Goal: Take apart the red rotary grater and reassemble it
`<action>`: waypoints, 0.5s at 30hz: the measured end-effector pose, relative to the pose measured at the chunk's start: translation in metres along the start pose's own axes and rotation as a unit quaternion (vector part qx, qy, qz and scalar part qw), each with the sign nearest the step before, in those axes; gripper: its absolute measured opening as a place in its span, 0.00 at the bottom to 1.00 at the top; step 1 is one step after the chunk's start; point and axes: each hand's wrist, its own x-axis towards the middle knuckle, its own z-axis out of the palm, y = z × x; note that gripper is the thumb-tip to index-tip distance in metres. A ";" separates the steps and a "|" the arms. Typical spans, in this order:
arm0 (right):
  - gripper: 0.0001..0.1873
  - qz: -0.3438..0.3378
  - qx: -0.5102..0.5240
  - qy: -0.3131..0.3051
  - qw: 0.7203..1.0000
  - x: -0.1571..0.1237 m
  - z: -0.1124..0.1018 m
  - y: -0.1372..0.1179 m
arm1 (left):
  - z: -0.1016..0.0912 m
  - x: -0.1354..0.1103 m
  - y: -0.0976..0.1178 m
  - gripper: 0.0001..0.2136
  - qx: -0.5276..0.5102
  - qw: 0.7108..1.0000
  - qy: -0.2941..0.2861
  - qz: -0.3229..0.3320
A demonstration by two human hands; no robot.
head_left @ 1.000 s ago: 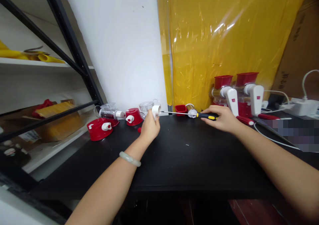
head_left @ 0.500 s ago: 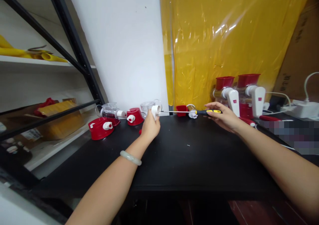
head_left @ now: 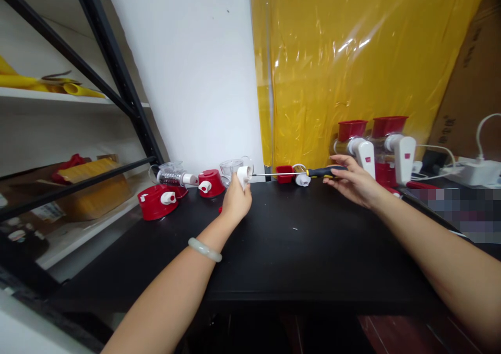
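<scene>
**Screwdriver Applied to White Part**

Workpiece location: the white part is held above the rear of the worktop, in front of a clear housing.

Left grip: the left hand is clamped on the white part, with the part's end facing right.

Right grip: the right hand has its fingers closed about the handle of the screwdriver, lightly by appearance, with some fingers above the handle and some below. The shaft lies nearly level and its tip meets the facing end of the white part. Whether the tip is seated on a fastener is too small to tell.

Step in hand: judged from this pose, a fastener inside the white part is being turned; the direction of turning cannot be told.

Next move: further turning would call for a steady left grip, the shaft kept in line with the part, and light axial pressure while the right fingers roll the handle. A tilted shaft could let the tip slip.

Surroundings: a red tray and a drum lie behind the shaft. Two red bases, near and far, stand to the left; two graters stand to the right.
</scene>
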 end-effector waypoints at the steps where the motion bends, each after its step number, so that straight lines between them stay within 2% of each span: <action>1: 0.18 0.009 -0.013 0.003 1.000 0.000 0.000 0.000 | 0.000 0.000 0.001 0.13 0.003 1.000 0.001 -0.004; 3: 0.15 0.029 -0.053 0.010 0.998 0.001 0.000 0.002 | -0.001 -0.001 0.002 0.13 0.007 1.000 0.000 -0.007; 6: 0.18 0.057 -0.084 0.009 0.995 0.002 -0.001 0.005 | -0.002 -0.001 0.003 0.13 0.009 1.000 0.001 -0.009; 9: 0.17 0.071 -0.018 -0.022 0.997 0.000 0.001 0.004 | -0.002 0.000 0.003 0.14 0.005 1.000 0.009 -0.017; 11: 0.22 0.068 0.023 -0.046 0.996 -0.002 0.003 0.002 | -0.002 0.000 0.003 0.14 -0.001 1.000 0.014 -0.020; 13: 0.24 0.061 0.023 -0.050 0.997 -0.003 0.004 0.000 | -0.002 0.000 0.003 0.15 -0.002 1.000 0.015 -0.021; 15: 0.21 0.057 -0.004 -0.038 0.998 -0.003 0.004 -0.001 | -0.002 -0.001 0.003 0.14 0.005 1.000 0.011 -0.018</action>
